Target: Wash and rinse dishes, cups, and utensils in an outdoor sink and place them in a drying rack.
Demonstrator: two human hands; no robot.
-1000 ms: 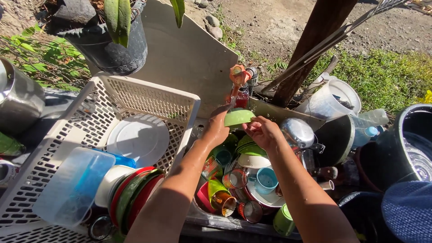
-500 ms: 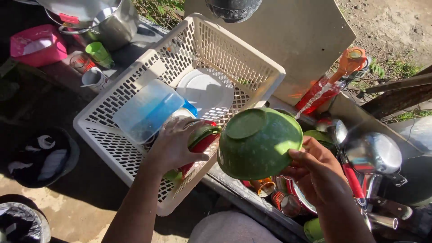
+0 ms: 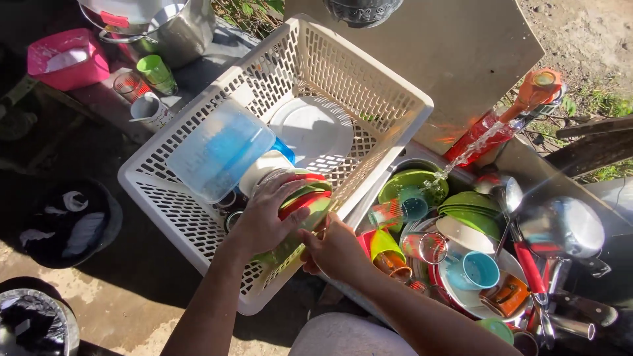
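Note:
My left hand (image 3: 264, 217) lies over a stack of red and green bowls (image 3: 304, 191) standing on edge in the white plastic basket (image 3: 369, 86). My right hand (image 3: 333, 250) is at the basket's near rim, gripping a green bowl (image 3: 315, 214) that sits against the end of that stack. The two hands almost touch. Part of the green bowl is hidden behind the basket's lattice wall.
The basket also holds a white plate (image 3: 310, 132) and a clear container with a blue lid (image 3: 221, 148). Right of it an orange tap (image 3: 537, 89) runs water into a sink crowded with green bowls (image 3: 471, 207), cups (image 3: 478, 270) and a steel pan (image 3: 560, 224). A pink tub (image 3: 66, 59) and a steel pot (image 3: 158, 23) stand far left.
The green bowl went from under the tap, across to the basket, and now rests against the stack. My left hand reached the stack and stayed on it. The view swung left.

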